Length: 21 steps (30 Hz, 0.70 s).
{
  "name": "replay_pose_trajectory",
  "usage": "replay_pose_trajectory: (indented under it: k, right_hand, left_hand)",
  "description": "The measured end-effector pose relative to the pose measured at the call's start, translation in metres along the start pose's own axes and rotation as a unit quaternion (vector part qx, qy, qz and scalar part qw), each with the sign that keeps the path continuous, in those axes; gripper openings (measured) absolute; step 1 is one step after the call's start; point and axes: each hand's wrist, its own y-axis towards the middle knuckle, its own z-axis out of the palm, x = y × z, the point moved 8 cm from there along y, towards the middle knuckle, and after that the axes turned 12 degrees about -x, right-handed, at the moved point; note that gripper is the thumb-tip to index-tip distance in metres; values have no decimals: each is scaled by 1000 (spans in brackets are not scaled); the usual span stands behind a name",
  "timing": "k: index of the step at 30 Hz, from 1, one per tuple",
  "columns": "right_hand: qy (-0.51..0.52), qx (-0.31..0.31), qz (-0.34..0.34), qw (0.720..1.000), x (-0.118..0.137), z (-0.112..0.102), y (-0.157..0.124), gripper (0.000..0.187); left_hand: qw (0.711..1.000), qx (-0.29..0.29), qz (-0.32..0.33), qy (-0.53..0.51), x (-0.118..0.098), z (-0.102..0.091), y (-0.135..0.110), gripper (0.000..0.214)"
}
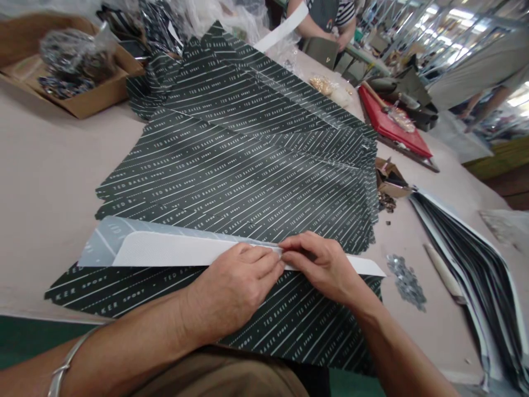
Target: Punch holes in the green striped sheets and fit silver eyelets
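at the bottom of the frame we see a metal bangle (61, 372) on the left arm and a dark striped sheet (289, 320) beside it. across the lower middle, a white strip (165, 251) lies partly over a pale, turned-up flap (97, 251). our left hand (243, 281) rests on the strip, fingers together; we cannot tell whether its thumb grips. our right hand (320, 262) has thumb and forefinger clamped on the strip's upper edge, right by the left fingertips. at lower right we have grey flat pieces (407, 281) and a stack of pale-edged dark pieces (475, 264). beyond, more printed sheets (231, 171) fill the centre. farther off, we spot a red board (397, 121) at upper right, a cardboard box (95, 103) at upper left, and another person's hands (346, 38) near the top.
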Motion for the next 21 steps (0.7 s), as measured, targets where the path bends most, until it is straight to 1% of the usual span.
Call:
replay_pose_trajectory:
  k: [3,8,12,15,17,19,21]
  right_hand:
    - [22,9,26,999,-4,-1,-2,14]
    - [41,3,21,999,-8,-2,-5,19]
    - [31,-12,8,999,-8,1,-7,17]
    - [26,-13,25,999,-7,2,-4,14]
    - [25,5,52,998,-6,4,0,14]
    - [16,43,84,995,-6,6,6,16]
    - [-3,84,101,991,-5,8,12,18]
  left_hand:
    - [1000,9,-2,0,0,2,0,26]
    - [1000,2,0,-1,-1,-1,1,24]
    - [1000,10,-4,-4,-1,-1,1,24]
    - [1000,17,-8,-5,0,0,1,26]
    - [1000,21,-8,-6,0,1,1,27]
    - [1000,20,-2,-6,0,1,2,29]
    - [1000,20,5,-7,-1,1,2,29]
